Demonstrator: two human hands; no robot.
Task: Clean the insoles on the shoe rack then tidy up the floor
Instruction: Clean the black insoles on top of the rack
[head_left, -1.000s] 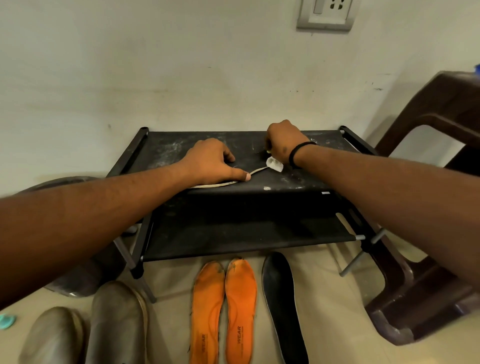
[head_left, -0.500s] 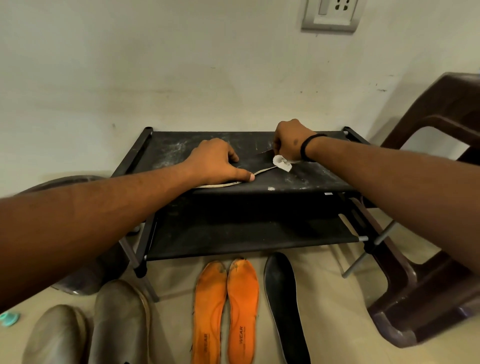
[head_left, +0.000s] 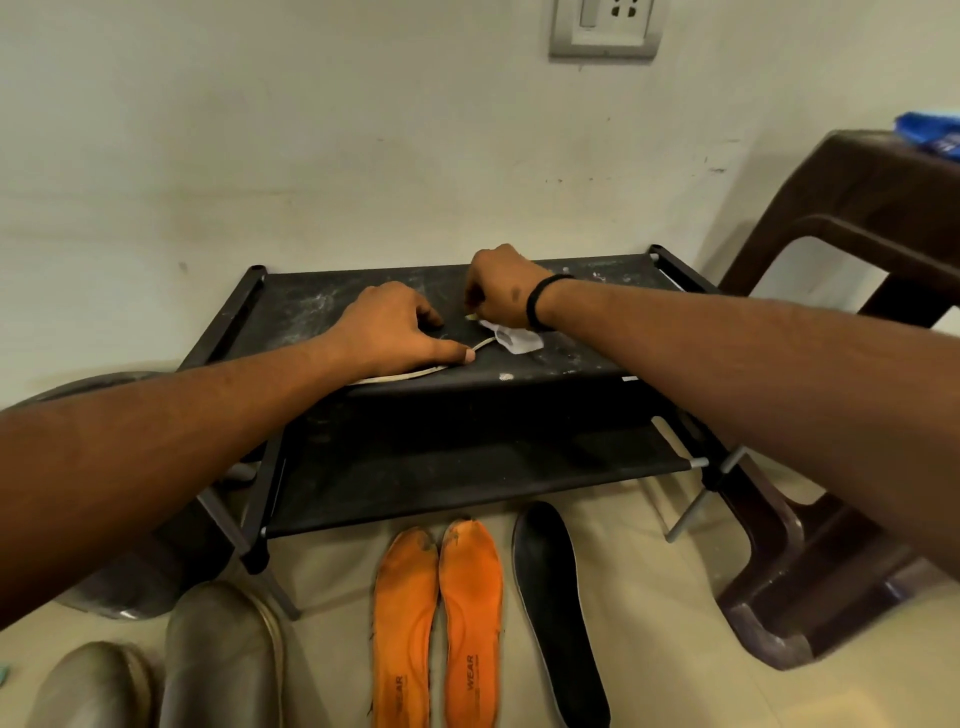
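A black insole with a pale edge (head_left: 415, 373) lies on the dusty top shelf of the black shoe rack (head_left: 291, 312). My left hand (head_left: 395, 327) presses down on it, thumb along its edge. My right hand (head_left: 501, 291), a black band on the wrist, is curled around a white wipe (head_left: 517, 340) on the insole's far end. On the floor in front of the rack lie two orange insoles (head_left: 439, 623) side by side and a black insole (head_left: 558, 608) to their right.
A pair of grey-brown shoes (head_left: 171, 670) stands at the bottom left. A dark round object (head_left: 93, 395) sits left of the rack. A brown plastic chair (head_left: 831, 519) stands at the right, with a blue item (head_left: 932, 140) on top. A wall socket (head_left: 605, 26) is above.
My right hand has shifted a little along the top shelf with the wipe. My left hand stays pressed on the insole. The view has shifted slightly.
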